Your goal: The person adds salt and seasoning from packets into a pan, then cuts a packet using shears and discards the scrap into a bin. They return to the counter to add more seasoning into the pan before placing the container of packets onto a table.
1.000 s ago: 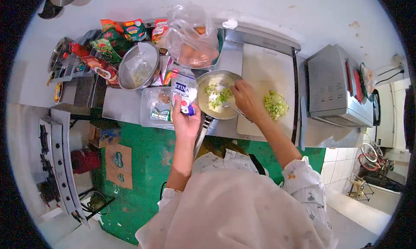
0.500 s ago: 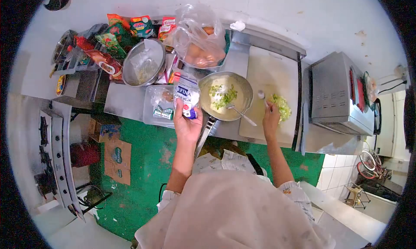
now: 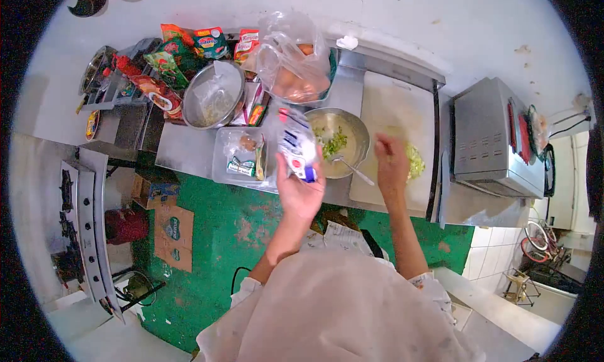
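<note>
My left hand (image 3: pixel 301 189) grips a white and blue packet of table salt (image 3: pixel 297 145), tilted and smeared by motion, beside the pan's left edge. The pan (image 3: pixel 365 145) holds pale batter with chopped green leaves (image 3: pixel 333 143). A metal spoon (image 3: pixel 355 169) rests in it with its handle over the rim. Over the cutting board (image 3: pixel 393 91) my right hand (image 3: pixel 393 164) is curled and blurred. The small spoon seen in it earlier is hardly discernible now. Just right of that hand lies a pile of chopped greens (image 3: pixel 415 160), partly covered by it.
A clear plastic box (image 3: pixel 220 154) with small packets stands left of the pan. Behind are a metal bowl (image 3: pixel 189 104), a plastic bag of eggs (image 3: pixel 292 79) and seasoning packets (image 3: pixel 211 44). A grey oven (image 3: pixel 491 141) stands right; a stove (image 3: pixel 85 217) is far left.
My left hand has moved right with the salt packet, towards the pan, and the packet has tilted. My right hand has turned and risen slightly; the small spoon's bowl no longer shows clearly.
</note>
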{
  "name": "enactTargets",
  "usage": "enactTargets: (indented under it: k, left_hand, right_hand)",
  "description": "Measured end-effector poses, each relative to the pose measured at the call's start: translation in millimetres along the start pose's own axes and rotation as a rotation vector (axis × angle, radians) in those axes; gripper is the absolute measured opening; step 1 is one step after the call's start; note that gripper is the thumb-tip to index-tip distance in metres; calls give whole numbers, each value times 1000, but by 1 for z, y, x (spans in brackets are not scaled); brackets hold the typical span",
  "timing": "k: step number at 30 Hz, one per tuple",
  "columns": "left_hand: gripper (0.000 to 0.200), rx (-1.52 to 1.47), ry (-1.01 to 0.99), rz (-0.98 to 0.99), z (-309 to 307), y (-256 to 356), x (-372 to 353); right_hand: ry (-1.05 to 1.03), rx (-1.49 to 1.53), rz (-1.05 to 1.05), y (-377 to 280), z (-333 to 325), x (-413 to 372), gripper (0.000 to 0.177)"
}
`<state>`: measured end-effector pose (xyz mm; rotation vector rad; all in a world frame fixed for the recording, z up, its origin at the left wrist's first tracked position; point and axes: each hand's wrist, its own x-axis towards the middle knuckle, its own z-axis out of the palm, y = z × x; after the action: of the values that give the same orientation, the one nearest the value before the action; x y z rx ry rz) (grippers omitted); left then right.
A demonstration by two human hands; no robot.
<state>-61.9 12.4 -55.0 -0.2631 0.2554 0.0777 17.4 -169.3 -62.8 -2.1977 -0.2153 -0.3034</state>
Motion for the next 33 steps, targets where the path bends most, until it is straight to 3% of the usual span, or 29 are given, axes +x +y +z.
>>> enactTargets:
  k: [2, 6, 8, 11, 16, 20, 22, 27, 29, 33]
  left_hand:
    - [45, -2, 43, 17, 3, -11, 0]
    - [45, 76, 96, 69, 1, -13, 2]
    - [45, 246, 263, 144, -4, -16, -5]
    - [49, 335, 245, 125, -3, -10, -7]
    - [58, 481, 161, 66, -6, 22, -6]
    - [59, 536, 323, 223, -1, 47, -21]
    - [53, 598, 225, 233, 2, 65, -31]
    - [46, 568, 268, 292, 7, 101, -48]
    - [44, 560, 265, 340, 8, 115, -51]
    - [42, 570, 278, 444, 7, 142, -54]
  right_hand:
    - [-227, -15, -76, -50, -2, 9, 21]
    - [-362, 222, -58, -111, 1, 24, 23]
    - [-393, 108, -149, -120, 9, 32, 19]
    - [-453, -31, -111, -128, 17, 37, 19]
    - [-401, 48, -223, -137, 47, 46, 16]
    - [-298, 106, -396, -140, 83, 69, 14]
    - [-311, 127, -378, -136, 106, 82, 14]
    - [-276, 272, -397, -108, 169, 96, 10]
    - [-275, 150, -477, -89, 191, 99, 10]
    - [-335, 104, -392, -66, 212, 85, 11]
